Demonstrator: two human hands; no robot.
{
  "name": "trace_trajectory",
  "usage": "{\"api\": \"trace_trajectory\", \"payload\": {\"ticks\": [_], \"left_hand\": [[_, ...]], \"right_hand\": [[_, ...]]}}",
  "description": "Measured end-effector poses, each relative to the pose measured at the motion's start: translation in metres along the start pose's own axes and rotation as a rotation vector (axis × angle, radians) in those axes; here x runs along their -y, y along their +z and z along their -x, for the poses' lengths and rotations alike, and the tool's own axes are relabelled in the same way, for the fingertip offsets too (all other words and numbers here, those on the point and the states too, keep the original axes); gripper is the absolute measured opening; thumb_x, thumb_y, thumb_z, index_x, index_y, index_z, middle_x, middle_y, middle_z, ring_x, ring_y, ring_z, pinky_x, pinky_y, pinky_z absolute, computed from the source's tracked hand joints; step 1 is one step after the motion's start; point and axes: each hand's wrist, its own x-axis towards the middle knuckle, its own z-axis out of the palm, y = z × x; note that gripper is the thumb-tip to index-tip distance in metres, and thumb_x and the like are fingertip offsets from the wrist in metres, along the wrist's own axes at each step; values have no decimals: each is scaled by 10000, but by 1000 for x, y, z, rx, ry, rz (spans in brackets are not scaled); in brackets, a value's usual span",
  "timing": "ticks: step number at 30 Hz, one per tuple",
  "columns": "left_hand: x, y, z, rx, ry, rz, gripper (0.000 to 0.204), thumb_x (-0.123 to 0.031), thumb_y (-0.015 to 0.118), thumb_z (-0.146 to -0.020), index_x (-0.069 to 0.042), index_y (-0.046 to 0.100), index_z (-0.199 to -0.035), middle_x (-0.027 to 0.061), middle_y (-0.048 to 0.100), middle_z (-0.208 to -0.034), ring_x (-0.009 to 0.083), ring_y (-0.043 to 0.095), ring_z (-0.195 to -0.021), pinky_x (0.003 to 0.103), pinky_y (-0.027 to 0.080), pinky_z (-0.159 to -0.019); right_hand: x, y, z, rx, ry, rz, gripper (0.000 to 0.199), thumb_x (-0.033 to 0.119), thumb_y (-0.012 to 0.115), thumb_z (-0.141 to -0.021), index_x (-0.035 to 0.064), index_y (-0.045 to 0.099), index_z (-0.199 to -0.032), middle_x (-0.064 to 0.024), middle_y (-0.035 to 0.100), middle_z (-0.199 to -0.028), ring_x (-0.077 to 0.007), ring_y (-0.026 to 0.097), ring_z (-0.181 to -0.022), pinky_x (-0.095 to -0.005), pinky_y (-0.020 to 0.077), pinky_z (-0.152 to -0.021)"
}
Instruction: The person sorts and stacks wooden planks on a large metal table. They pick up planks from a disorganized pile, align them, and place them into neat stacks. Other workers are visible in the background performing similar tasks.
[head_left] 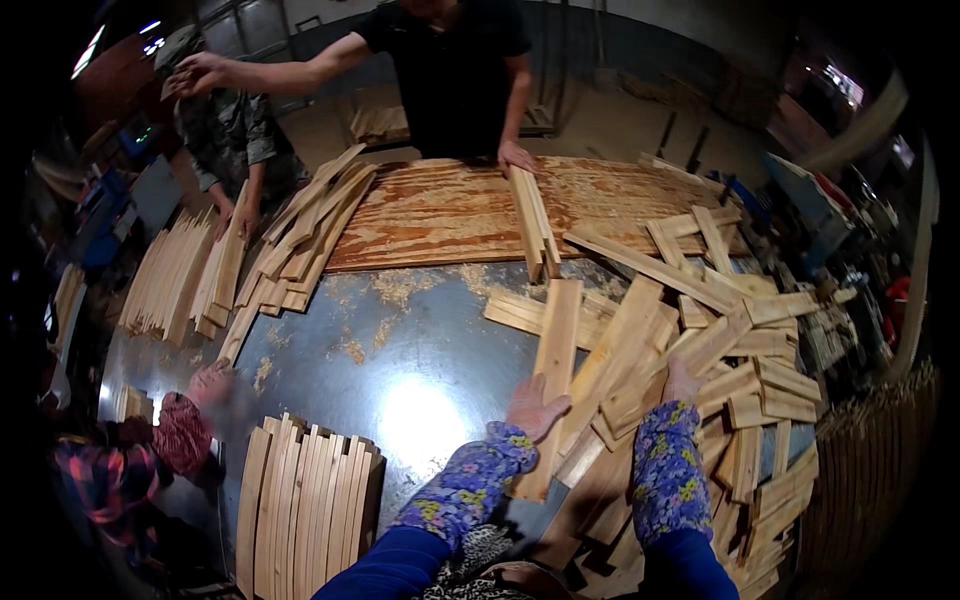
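Note:
My left hand [535, 408] grips the left side of a flat wooden board [558, 335], its thumb lying across the top. This board points away from me on the metal tabletop, beside a loose heap. My right hand [683, 385] is at the heap, closed around the near end of another wooden board [718, 338]; its fingertips are partly hidden. Several more boards lie crossed at different angles around and under it, among them a long wooden board [620, 340] between my two hands.
A neat stack of wooden strips [305, 500] stands near left on the metal table [330, 370]. Across from me, a co-worker's hand [516, 157] rests on upright boards [535, 225] by a plywood sheet [430, 215]. Another person's hand [210, 385] is at left. Sawdust [400, 287] lies scattered.

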Motion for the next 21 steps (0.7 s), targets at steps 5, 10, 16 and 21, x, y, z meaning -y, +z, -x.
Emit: {"api": "trace_trajectory", "payload": {"ticks": [5,10,16,21], "left_hand": [[-30,6,20,128,-270,489,1079,-575,789,-887,87,383,-1636,305,586,-1534,386,514,-1487,416,388,-1238],[12,14,85,181,-171,714,691,-361,838,-885,75,661,-1392,186,774,-1235,266,730,-1117,387,557,-1020],[9,-9,244,182,-498,479,636,-298,812,-909,60,662,-1414,228,757,-1294,327,732,-1176,416,563,-1043],[55,-22,320,-102,-323,58,641,-428,734,-943,38,620,-1367,297,725,-1283,451,711,-1175,501,568,-1016]], "right_hand": [[-27,1,74,-52,-207,42,1039,394,908,-808,13,417,-1641,-264,577,-1561,-409,615,-1333,-466,504,-1118],[-117,1,98,240,-461,-410,836,122,863,-855,-14,456,-1573,-175,628,-1462,-310,645,-1254,-421,552,-1064],[-182,-75,196,572,-388,-470,810,-37,842,-831,-36,468,-1549,-153,676,-1374,-272,671,-1214,-398,574,-1033],[-181,-119,245,743,-426,99,754,337,856,-883,-38,590,-1480,-215,741,-1348,-356,724,-1216,-448,574,-1058]]}}
